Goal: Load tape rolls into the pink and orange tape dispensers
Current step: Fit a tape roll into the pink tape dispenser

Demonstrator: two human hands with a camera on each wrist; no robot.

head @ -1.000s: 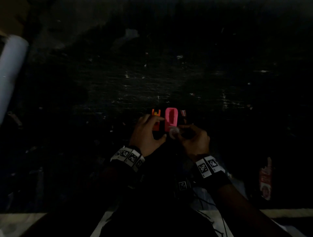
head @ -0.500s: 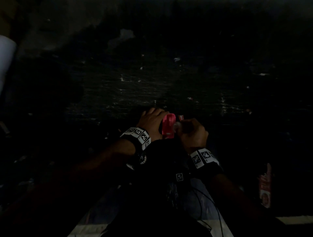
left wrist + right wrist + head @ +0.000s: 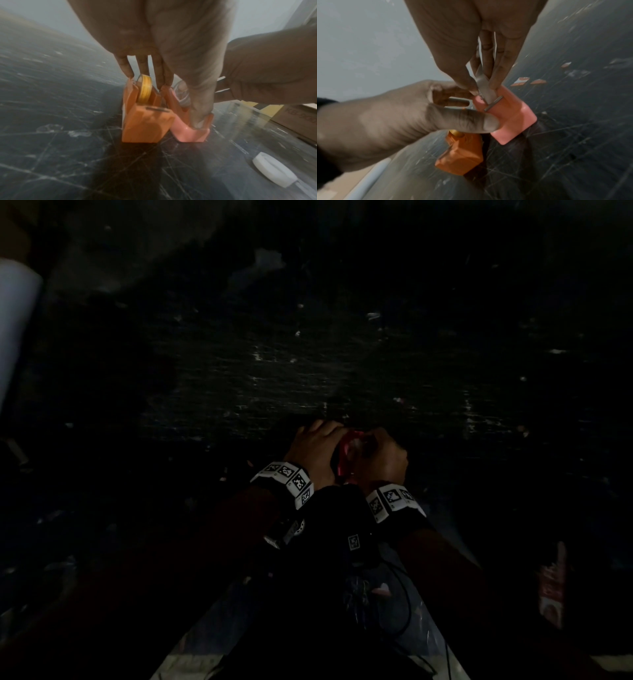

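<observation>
The pink dispenser (image 3: 343, 455) stands on the dark scratched table (image 3: 308, 371), with a clear tape roll (image 3: 181, 93) seated in it. My left hand (image 3: 317, 446) grips it, thumb (image 3: 199, 119) pressed against its front and fingers behind. My right hand (image 3: 483, 88) pinches the clear tape end (image 3: 485, 86) and holds it over the metal cutter (image 3: 494, 103). Right beside the pink one stands the orange dispenser (image 3: 144, 121), a yellow tape roll (image 3: 145, 89) in its slot. The head view is very dark.
A white tube (image 3: 13, 330) lies at the far left and a red and white packet (image 3: 551, 587) at the near right. A white plastic piece (image 3: 274, 170) and a cardboard box (image 3: 300, 119) sit to the right. Small orange scraps (image 3: 520, 81) lie beyond the dispensers.
My left hand left the orange dispenser and closed round the pink one. My right hand went from holding the clear roll at its near end to pinching the tape end at the cutter.
</observation>
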